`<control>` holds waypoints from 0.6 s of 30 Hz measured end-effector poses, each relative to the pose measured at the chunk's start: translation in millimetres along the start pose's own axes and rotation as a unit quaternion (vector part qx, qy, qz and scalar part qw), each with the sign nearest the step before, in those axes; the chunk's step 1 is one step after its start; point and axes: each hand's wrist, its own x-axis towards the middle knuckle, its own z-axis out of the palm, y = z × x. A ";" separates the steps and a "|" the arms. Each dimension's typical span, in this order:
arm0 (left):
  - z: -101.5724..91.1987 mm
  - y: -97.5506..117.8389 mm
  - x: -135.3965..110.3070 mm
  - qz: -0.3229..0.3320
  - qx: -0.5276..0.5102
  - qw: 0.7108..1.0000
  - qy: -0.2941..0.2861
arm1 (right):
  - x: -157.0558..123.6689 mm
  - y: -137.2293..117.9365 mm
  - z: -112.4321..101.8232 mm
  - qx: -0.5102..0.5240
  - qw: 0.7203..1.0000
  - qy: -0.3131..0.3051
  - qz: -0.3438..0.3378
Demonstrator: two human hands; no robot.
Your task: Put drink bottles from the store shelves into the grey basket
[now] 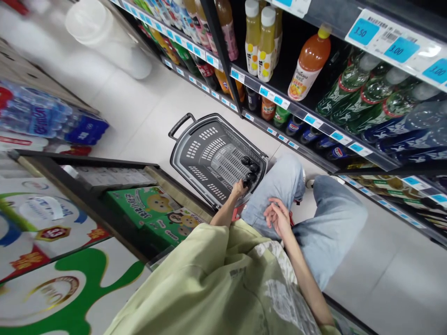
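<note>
A dark grey shopping basket (195, 160) with slotted walls and a raised handle stands on the floor in front of me. Several dark bottles (252, 167) are grouped at its near right end, seen from above. My left hand (240, 188) reaches over the basket's near rim, with its fingers closed round one of these bottles; the far fingers are hidden. Over my bent knee (274, 186), my right hand (278, 215) hangs with loosely spread fingers and holds nothing.
A drinks shelf (296, 109) with price tags runs along the right, holding an orange juice bottle (309, 65) and green bottles (370, 100). Stacked cartons (38, 218) and a green box (150, 209) stand close on the left. Packed water bottles (42, 114) and a white bucket (94, 23) lie beyond.
</note>
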 end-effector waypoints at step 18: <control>-8.0 1.3 -12.4 0.017 -0.047 0.998 0.038 | 5.1 1.8 3.2 0.018 1.000 -0.011 -0.011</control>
